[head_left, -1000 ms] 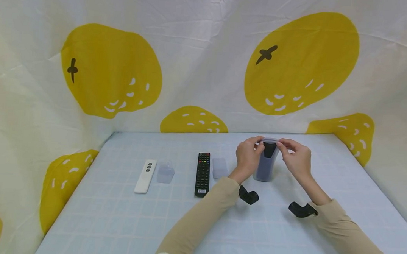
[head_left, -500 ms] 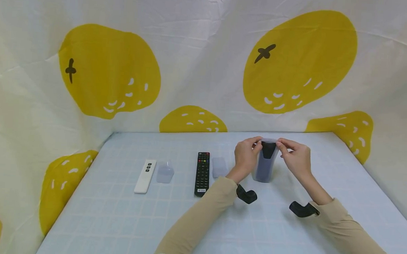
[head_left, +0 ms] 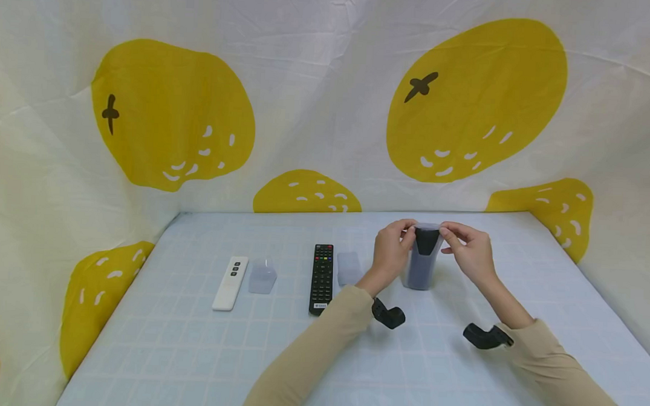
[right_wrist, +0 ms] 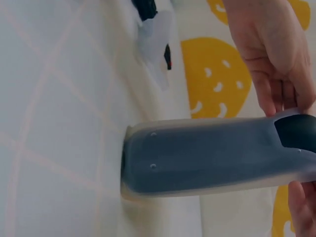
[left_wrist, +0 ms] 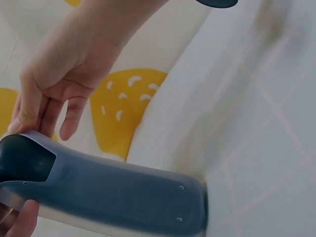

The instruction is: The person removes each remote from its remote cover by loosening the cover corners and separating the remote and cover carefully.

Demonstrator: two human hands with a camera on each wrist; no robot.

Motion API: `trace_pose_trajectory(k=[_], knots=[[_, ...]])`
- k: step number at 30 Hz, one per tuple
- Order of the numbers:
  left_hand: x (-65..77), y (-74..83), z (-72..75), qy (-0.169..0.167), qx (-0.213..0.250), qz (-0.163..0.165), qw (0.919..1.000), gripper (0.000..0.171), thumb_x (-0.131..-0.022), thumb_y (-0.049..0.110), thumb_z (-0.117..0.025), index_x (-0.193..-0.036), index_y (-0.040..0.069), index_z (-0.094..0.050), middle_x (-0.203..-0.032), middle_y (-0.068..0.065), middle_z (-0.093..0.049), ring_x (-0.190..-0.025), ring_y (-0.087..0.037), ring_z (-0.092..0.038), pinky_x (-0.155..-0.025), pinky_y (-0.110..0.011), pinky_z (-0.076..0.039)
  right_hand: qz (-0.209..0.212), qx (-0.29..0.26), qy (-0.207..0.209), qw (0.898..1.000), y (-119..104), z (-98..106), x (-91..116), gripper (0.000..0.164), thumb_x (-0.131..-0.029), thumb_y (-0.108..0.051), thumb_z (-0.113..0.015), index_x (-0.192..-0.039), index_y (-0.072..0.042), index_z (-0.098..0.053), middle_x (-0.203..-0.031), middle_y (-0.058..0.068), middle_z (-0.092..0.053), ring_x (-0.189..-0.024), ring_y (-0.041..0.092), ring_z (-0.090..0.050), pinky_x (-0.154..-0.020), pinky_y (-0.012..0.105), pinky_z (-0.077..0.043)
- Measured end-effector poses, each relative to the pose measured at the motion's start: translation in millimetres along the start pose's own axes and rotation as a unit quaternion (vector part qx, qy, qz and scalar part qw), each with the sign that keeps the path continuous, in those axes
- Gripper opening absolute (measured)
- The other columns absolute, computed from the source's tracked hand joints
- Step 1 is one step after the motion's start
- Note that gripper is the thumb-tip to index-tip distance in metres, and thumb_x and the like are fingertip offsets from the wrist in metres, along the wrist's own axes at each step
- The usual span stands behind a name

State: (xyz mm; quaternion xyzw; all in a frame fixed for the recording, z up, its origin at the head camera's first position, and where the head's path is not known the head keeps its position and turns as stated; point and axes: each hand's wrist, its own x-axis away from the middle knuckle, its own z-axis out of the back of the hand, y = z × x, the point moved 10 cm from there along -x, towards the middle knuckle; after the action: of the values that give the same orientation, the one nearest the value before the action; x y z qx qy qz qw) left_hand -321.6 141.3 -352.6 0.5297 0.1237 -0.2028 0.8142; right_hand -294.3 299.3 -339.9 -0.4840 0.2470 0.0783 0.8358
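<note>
A translucent sleeve (head_left: 420, 274) stands upright on the table with a dark slab-shaped object (head_left: 427, 241) inside it. The slab's dark top shows bare through a cut-out near the rim, but its kind is hidden. My left hand (head_left: 391, 248) pinches the sleeve's upper left edge between thumb and fingers. On the opposite side, my right hand (head_left: 471, 252) pinches the upper right edge. Both wrist views show the sleeve (left_wrist: 123, 192) close up, its bottom end at the tabletop.
To the left lie a black remote control (head_left: 321, 281) and a small translucent cover (head_left: 349, 267). Farther left are a white remote control (head_left: 230, 283) and another clear cover (head_left: 262, 277). A patterned cloth (head_left: 318, 118) hangs behind the table (head_left: 161, 341).
Both hands keep their pinch on the sleeve's rim, shifting very slightly left with it. The right hand's lower fingers show a little more. The remotes stay where they lie.
</note>
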Motion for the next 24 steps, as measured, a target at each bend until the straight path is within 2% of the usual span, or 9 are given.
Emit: trace_pose_trajectory(k=[3, 7, 10, 13, 17, 20, 24], knots=[[0.8, 0.1, -0.7, -0.023, 0.014, 0.000, 0.9996, 0.023, -0.099, 0.013, -0.051, -0.114, 0.005, -0.067, -0.102, -0.009, -0.071, -0.080, -0.013, -0.066, -0.061, -0.007, -0.050, -0.005, -0.003, -0.032, 0.999, 0.2, -4.6, 0.6, 0.021, -0.093, -0.003, -0.059, -0.107, 0.012, -0.065, -0.097, 0.022, -0.066, -0.078, -0.013, -0.056, -0.054, 0.020, -0.055], [-0.4, -2.1, -2.3, -0.052, 0.034, 0.008, 0.9981, 0.025, -0.100, 0.013, -0.050, -0.117, 0.003, -0.065, -0.102, -0.011, -0.070, -0.084, -0.014, -0.067, -0.063, -0.008, -0.051, -0.015, 0.002, -0.066, 0.998, 1.0, -9.3, 1.1, 0.024, -0.096, -0.003, -0.055, -0.111, 0.014, -0.061, -0.103, 0.030, -0.063, -0.078, -0.011, -0.055, -0.055, 0.020, -0.056], [-1.0, -3.6, -3.0, -0.069, 0.045, 0.014, 0.9965, 0.025, -0.100, 0.013, -0.049, -0.117, 0.002, -0.065, -0.103, -0.013, -0.070, -0.085, -0.014, -0.067, -0.063, -0.008, -0.052, -0.035, -0.001, -0.084, 0.996, 0.1, -10.7, 1.2, 0.027, -0.097, -0.008, -0.054, -0.113, 0.014, -0.060, -0.102, 0.028, -0.064, -0.077, -0.010, -0.056, -0.058, 0.020, -0.057], [-1.8, -3.6, -2.8, -0.077, 0.061, 0.018, 0.9949, 0.024, -0.099, 0.010, -0.051, -0.115, 0.000, -0.065, -0.103, -0.014, -0.070, -0.082, -0.015, -0.067, -0.062, -0.010, -0.053, -0.053, -0.008, -0.099, 0.994, -2.0, -9.9, 0.4, 0.030, -0.097, -0.013, -0.056, -0.114, 0.012, -0.061, -0.092, 0.010, -0.068, -0.075, -0.006, -0.058, -0.062, 0.019, -0.057], [-2.8, -5.2, -1.4, -0.072, 0.079, 0.030, 0.9939, 0.021, -0.097, 0.007, -0.054, -0.111, -0.001, -0.067, -0.100, -0.015, -0.071, -0.076, -0.011, -0.066, -0.060, -0.012, -0.054, -0.068, -0.018, -0.113, 0.991, -1.1, -8.7, -1.0, 0.033, -0.097, -0.016, -0.056, -0.115, 0.011, -0.060, -0.083, -0.017, -0.062, -0.075, -0.004, -0.059, -0.064, 0.016, -0.056], [-2.6, -7.7, -1.8, -0.070, 0.079, 0.044, 0.9934, 0.020, -0.096, 0.008, -0.056, -0.110, 0.000, -0.068, -0.100, -0.014, -0.071, -0.073, -0.007, -0.064, -0.060, -0.012, -0.054, -0.082, -0.025, -0.120, 0.989, 2.1, -8.9, -1.0, 0.036, -0.097, -0.019, -0.056, -0.116, 0.011, -0.059, -0.081, -0.023, -0.060, -0.076, -0.005, -0.059, -0.066, 0.016, -0.056], [-2.1, -9.3, -3.2, -0.073, 0.077, 0.053, 0.9930, 0.021, -0.096, 0.008, -0.057, -0.111, 0.000, -0.068, -0.100, -0.013, -0.071, -0.073, -0.007, -0.064, -0.060, -0.012, -0.053, -0.100, -0.026, -0.124, 0.987, 5.6, -9.5, 0.0, 0.038, -0.098, -0.022, -0.055, -0.116, 0.011, -0.059, -0.081, -0.024, -0.060, -0.075, -0.006, -0.061, -0.067, 0.015, -0.056]])
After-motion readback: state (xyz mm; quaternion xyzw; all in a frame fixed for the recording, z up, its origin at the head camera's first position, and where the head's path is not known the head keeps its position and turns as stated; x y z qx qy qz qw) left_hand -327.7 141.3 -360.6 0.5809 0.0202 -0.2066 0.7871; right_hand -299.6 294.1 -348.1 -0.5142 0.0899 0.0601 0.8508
